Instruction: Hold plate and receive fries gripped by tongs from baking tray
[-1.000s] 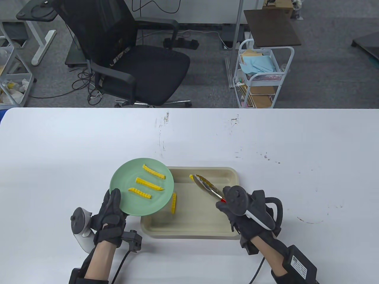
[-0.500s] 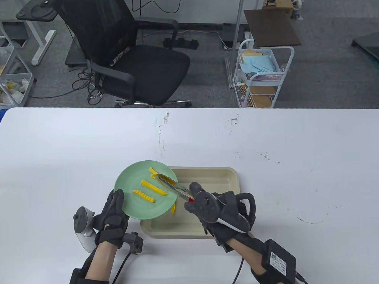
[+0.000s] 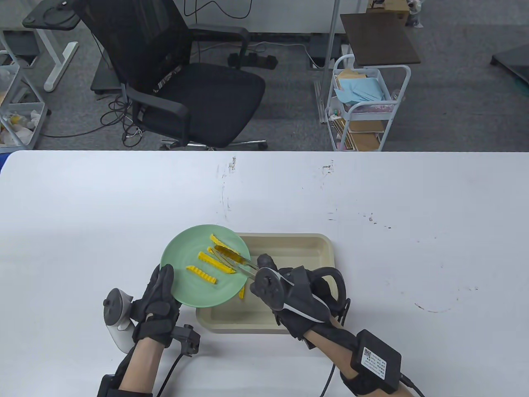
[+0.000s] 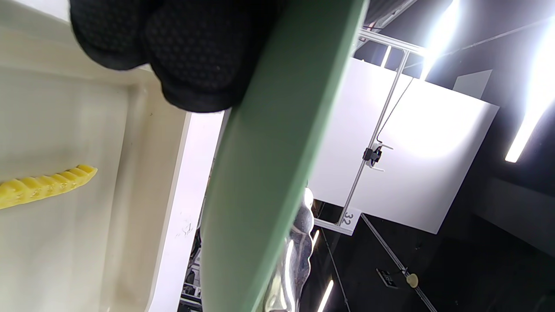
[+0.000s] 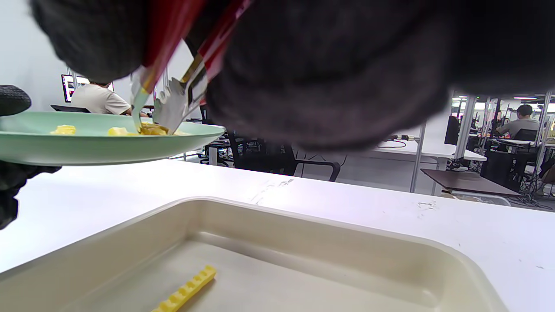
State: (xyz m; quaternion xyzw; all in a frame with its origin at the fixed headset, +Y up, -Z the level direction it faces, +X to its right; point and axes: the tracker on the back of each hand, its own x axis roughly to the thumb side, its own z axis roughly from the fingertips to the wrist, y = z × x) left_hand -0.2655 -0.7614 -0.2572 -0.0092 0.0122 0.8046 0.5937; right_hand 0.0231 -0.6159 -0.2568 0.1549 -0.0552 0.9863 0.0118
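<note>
1. I am holding the green plate (image 3: 194, 285) with my left hand (image 3: 159, 306), thumb on the near rim and fingers clamped beneath; the plate is hanging above the table, its right edge overlapping the baking tray (image 3: 314, 244).
2. My right hand (image 3: 289, 295) is gripping the tongs (image 3: 233, 258) by their red handles; the tips are resting among the fries on the plate (image 3: 206, 258). Whether they are still pinching a fry or have just let it go, I cannot tell.
3. Risk: the plate is being held from one side only, so downward pressure from the tongs may tip it and slide fries off.
4. Risk: a fry sticking to the serrated tips may get dragged back over the rim.
5. One last fry (image 5: 184, 290) is lying in the tray, partly under the plate, so I am expecting an awkward reach.
</note>
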